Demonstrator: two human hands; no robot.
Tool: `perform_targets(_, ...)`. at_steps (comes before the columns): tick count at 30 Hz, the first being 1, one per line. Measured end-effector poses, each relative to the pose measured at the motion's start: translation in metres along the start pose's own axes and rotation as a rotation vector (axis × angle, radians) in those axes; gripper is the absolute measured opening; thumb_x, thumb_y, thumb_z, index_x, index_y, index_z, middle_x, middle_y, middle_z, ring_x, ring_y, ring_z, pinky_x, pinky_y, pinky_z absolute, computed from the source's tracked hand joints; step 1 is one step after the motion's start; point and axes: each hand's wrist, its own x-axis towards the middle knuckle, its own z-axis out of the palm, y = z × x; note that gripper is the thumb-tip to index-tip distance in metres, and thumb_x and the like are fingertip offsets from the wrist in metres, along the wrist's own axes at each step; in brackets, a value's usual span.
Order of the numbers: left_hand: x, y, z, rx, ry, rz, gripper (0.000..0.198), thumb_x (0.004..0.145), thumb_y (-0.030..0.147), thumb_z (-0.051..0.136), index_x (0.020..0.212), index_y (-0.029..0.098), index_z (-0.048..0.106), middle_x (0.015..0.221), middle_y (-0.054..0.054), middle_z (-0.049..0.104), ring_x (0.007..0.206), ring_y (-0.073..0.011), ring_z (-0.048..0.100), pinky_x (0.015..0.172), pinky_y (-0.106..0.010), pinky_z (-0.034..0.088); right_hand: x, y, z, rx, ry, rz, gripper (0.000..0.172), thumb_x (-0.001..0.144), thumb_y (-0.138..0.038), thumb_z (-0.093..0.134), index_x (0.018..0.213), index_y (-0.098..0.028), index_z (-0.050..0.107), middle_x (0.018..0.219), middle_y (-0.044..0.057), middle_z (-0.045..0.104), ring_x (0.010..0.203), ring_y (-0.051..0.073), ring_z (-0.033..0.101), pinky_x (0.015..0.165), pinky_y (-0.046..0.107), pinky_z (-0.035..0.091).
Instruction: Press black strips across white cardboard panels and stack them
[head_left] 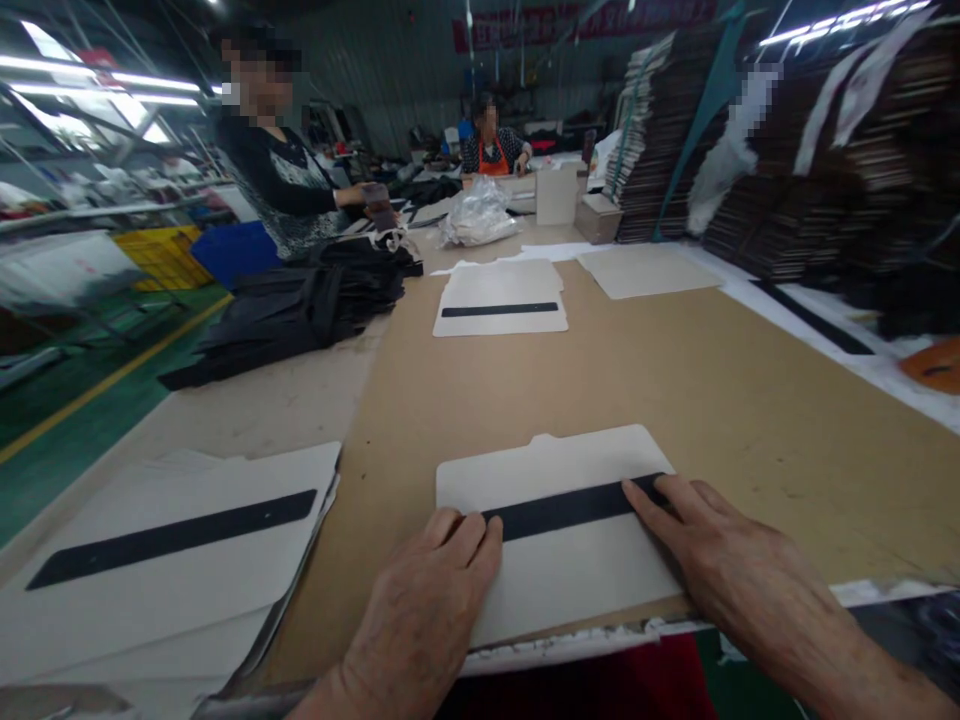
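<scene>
Near the table's front edge lies a cream-white flat panel point(574, 580) with a small tab on its far edge. A black strip point(566, 508) runs across it, slightly slanted. Curled and close together, the fingers of my left hand point(431, 590) are closed at the strip's left end, their tips hidden from me. My right hand point(727, 550) rests at the right end, fingers stretched out and apart on the strip and panel edge. To the left, a similar panel with its own black strip point(180, 535) tops a stack of panels point(187, 590).
Farther off on the brown board point(637, 370) lie another panel with a strip point(499, 310) and a plain panel point(649, 270). Black material point(300, 300) is piled at left. Tall bundled stacks point(652, 130) rise at right. One person point(277, 190) stands left; another point(491, 150) is behind.
</scene>
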Motion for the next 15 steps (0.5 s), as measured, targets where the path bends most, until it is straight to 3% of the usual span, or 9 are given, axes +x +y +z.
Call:
perform_targets(8, 0.006, -0.002, -0.003, -0.001, -0.006, 0.008, 0.051, 0.085, 0.003, 0.047, 0.136, 0.011, 0.054, 0.122, -0.013, 0.064, 0.110, -0.0282, 0.056, 0.096, -0.044, 0.050, 0.010, -0.001, -0.015, 0.038, -0.029, 0.005, 0.054, 0.078, -0.002, 0.050, 0.128, -0.020, 0.061, 0.101, 0.009, 0.065, 0.088, 0.022, 0.063, 0.070, 0.032, 0.059)
perform_targets(12, -0.004, -0.011, 0.010, 0.020, 0.093, 0.046, 0.048, 0.091, 0.025, 0.055, 0.138, 0.018, 0.052, 0.131, -0.010, 0.063, 0.114, -0.0286, 0.057, 0.095, -0.042, 0.051, 0.003, 0.001, -0.007, 0.060, 0.165, -0.099, 0.039, 0.079, -0.014, 0.054, 0.115, -0.019, 0.068, 0.108, 0.011, 0.069, 0.098, 0.027, 0.064, 0.079, 0.040, 0.059)
perform_targets(15, -0.012, -0.028, 0.034, 0.138, 0.153, 0.119, 0.048, 0.095, 0.023, 0.050, 0.143, 0.025, 0.046, 0.128, -0.005, 0.067, 0.108, -0.0245, 0.063, 0.082, -0.033, 0.055, -0.011, 0.002, 0.023, 0.035, 0.390, -0.233, 0.048, 0.074, -0.016, 0.051, 0.120, -0.020, 0.067, 0.113, 0.007, 0.072, 0.095, 0.023, 0.068, 0.072, 0.032, 0.060)
